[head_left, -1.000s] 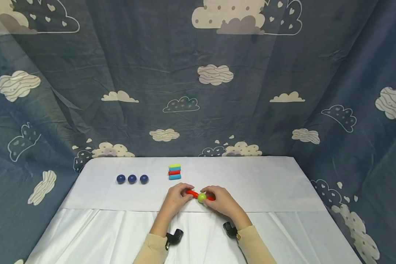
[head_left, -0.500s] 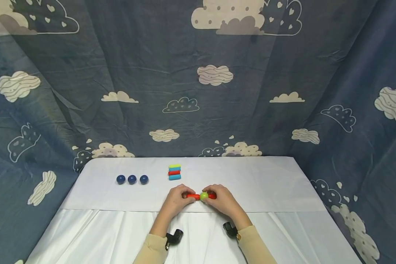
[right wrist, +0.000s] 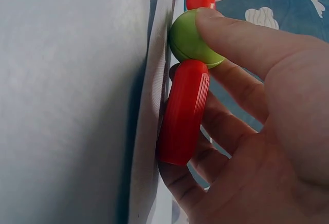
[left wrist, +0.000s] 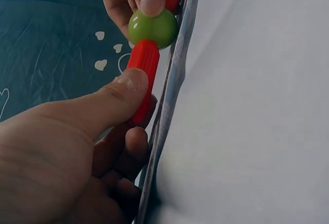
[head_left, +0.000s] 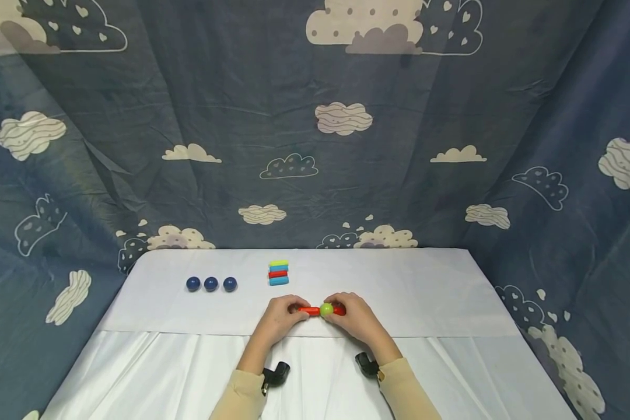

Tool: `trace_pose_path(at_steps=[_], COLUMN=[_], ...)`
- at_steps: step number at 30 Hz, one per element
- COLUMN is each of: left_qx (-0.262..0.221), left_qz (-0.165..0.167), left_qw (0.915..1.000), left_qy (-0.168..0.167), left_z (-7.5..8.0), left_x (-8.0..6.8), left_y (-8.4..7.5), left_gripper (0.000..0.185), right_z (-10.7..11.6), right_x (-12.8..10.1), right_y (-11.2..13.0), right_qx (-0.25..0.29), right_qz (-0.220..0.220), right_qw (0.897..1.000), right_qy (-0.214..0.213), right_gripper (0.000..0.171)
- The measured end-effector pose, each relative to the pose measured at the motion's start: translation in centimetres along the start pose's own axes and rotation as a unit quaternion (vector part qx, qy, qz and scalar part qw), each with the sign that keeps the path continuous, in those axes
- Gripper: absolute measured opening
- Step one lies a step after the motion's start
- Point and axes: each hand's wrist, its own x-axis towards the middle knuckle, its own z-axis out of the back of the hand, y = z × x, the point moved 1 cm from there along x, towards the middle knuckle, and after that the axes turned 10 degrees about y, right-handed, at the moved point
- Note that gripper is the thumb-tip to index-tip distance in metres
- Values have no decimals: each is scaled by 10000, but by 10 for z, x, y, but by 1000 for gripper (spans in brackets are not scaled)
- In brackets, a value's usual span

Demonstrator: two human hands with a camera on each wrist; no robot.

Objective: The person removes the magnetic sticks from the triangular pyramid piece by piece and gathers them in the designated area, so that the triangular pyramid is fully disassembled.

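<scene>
My left hand [head_left: 280, 315] pinches a red ridged rod [left wrist: 145, 59] between thumb and fingers. That rod's far end meets a glossy green ball [left wrist: 162, 29]. The ball is pinched by my right hand [head_left: 356, 315], thumb on one side and fingers behind. A second red rod [right wrist: 185, 113] extends from the ball's other side, lying along the right hand's curled fingers. In the head view the two rods and the ball form a nearly straight line, held low over the white table [head_left: 425, 303].
Three dark blue balls [head_left: 211, 284] sit in a row at the table's back left. Near the back middle lie a yellow-green rod [head_left: 279, 263], a red rod [head_left: 278, 273] and two blue rods [head_left: 279, 281], side by side. A cloud-patterned dark curtain [head_left: 388, 192] surrounds the table.
The left red rod has swung from slanted to level with the ball. The ball and right hand have shifted slightly right. Balls and rods at the back stay put.
</scene>
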Motion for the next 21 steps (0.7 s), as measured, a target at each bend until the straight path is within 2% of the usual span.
trace_pose_path(at_steps=[6,10,16,21], left_qx=[-157,-336,-561,-616], left_qz=[-25,-29,-30,82], left_qw=[9996,9993,9982,9948], left_qy=[220,134,-209,-806], left_z=[2,5,10,20], left_x=[-2,-2,-2,-1], left_y=[1,0,1,5], left_gripper=[15,15,16,24], right_z=[0,1,1,1], right_x=[1,2,1,1], right_y=[1,0,1,2], right_qx=[-59,-79,-61,-49], right_qz=[-44,-18,-123,-162], right_qw=[10000,9999,9999,9999], right_qy=[-43,-74,-51,-27], right_gripper=[31,32,34,34])
